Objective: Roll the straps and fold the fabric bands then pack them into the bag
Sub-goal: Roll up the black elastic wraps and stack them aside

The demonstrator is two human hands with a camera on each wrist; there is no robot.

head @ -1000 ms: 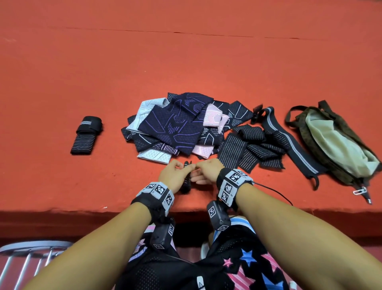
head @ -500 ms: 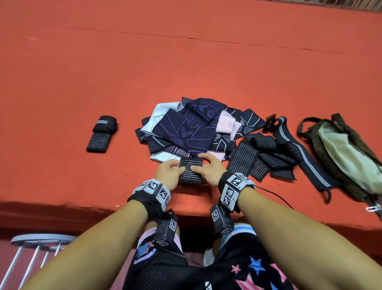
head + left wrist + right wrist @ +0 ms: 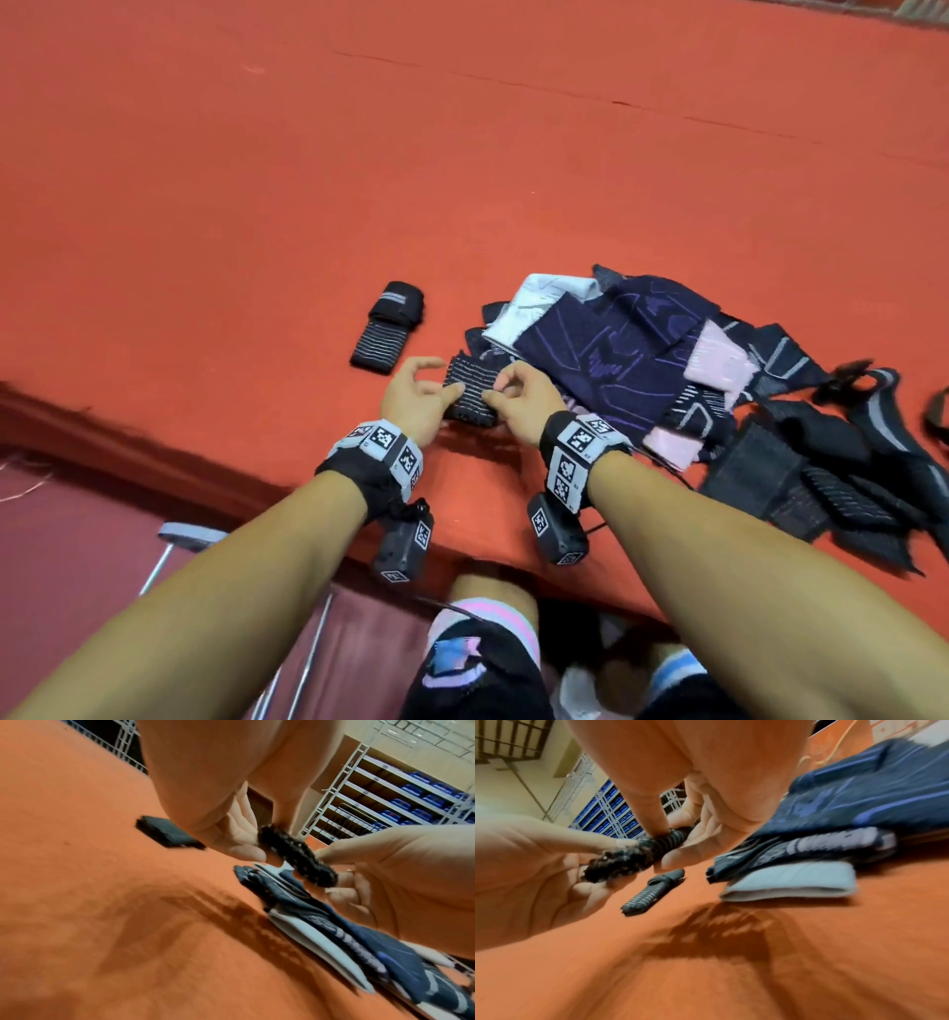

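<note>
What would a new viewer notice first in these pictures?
First, both hands, the left hand and the right hand, pinch a black striped strap near the front edge of the orange table. Just right of them lies a heap of navy, pink and white fabric bands; a rolled strap lies left.

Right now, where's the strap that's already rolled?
In the head view the rolled strap lies alone on the red table, just left of the fabric pile and beyond the left hand.
</note>
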